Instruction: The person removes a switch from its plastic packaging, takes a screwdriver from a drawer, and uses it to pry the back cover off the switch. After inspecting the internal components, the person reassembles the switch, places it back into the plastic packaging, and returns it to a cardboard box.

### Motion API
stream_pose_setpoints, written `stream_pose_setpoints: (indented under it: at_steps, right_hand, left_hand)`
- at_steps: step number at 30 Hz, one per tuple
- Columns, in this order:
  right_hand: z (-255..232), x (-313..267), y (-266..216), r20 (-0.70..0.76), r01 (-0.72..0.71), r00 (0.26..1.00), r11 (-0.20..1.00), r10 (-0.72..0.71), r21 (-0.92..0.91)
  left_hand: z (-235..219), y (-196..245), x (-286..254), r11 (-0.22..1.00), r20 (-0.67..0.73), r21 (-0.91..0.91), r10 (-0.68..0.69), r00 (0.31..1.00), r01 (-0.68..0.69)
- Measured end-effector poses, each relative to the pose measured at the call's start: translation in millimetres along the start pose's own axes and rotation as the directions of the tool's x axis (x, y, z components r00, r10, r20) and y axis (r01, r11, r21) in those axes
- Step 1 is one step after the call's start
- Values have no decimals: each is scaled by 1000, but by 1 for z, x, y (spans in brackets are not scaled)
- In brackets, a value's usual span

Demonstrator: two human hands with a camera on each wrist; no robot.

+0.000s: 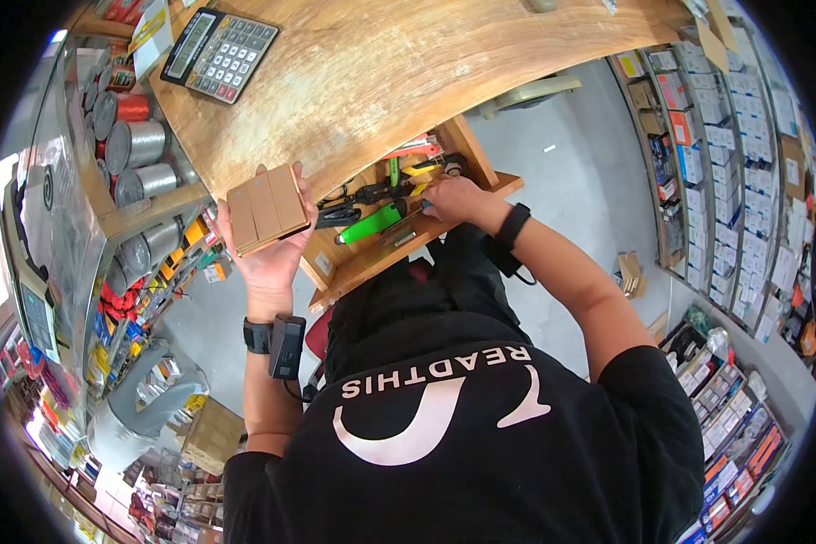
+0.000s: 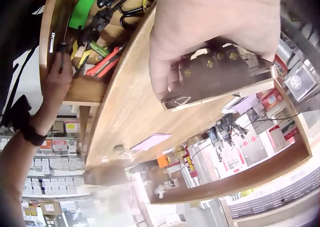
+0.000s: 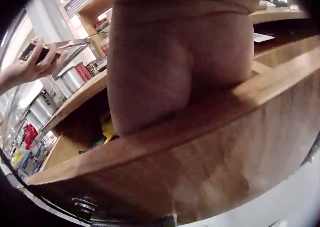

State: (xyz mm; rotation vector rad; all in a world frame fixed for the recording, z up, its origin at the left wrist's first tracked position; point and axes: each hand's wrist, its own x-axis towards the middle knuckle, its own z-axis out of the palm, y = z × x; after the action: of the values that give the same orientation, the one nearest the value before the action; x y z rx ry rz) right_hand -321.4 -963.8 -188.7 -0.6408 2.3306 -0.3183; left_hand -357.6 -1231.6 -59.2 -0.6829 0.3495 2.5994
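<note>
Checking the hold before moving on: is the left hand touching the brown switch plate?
Touching. Head view shows the left hand under the brown switch plate, fingers curled round its edges.

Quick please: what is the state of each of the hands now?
Left hand: holds the brown switch panel.
Right hand: in the open drawer among tools; grip cannot be told.

Right wrist view, contents: my right hand (image 3: 175, 57), heel of the palm filling the upper middle, reaching over the wooden drawer front (image 3: 210, 162) into the drawer; its fingers are hidden. Metal knob (image 3: 85, 205) at the drawer's lower left edge. Yellow-green item (image 3: 107, 129) inside, unclear. My left hand (image 3: 25, 67), far left, holds a flat brown switch plate (image 3: 47, 49). Metal wire spools (image 3: 70, 79) on a shelf behind.
</note>
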Motion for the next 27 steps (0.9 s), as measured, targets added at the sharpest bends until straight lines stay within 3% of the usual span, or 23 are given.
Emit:
stream_pose_setpoints:
  at_steps: [4,9,11,15,17,18,20,21,25,27]
  right_hand:
    - [18,7,0,71,-82,994,997,82,8]
    - [37,-4,-1,41,-112,993,994,112,6]
    - [45,-13,-1,-1,-39,999,999,39,17]
    - [55,-22,-2,5,-27,1000,999,28,-30]
    - [54,-20,-1,15,-37,999,998,36,58]
    - [51,-17,0,28,-34,999,998,33,56]
    - [40,-4,2,104,17,995,983,2,-180]
    - [30,3,-1,255,27,967,982,21,-186]
    - [25,16,-1,312,125,949,963,-46,-239]
    - [15,12,4,307,126,949,978,-71,-164]
  left_hand:
    - [-12,8,-11,999,-49,-3,53,997,-53]
    - [-19,5,-8,999,-82,-20,49,995,-50]
    - [-18,2,-6,998,-85,-20,50,995,-52]
    - [-25,-1,-3,998,-60,-65,16,998,-20]
    - [-32,-3,-3,997,-85,-73,15,996,-21]
    - [-36,-4,-3,996,-93,-83,17,996,-25]
    - [-42,-8,-8,994,-127,-104,17,992,-31]
    - [-44,-10,-10,993,-131,-111,26,991,-40]
    - [-53,-15,-17,992,-187,-120,21,982,-44]
    - [-52,-17,-21,993,-208,-103,35,978,-58]
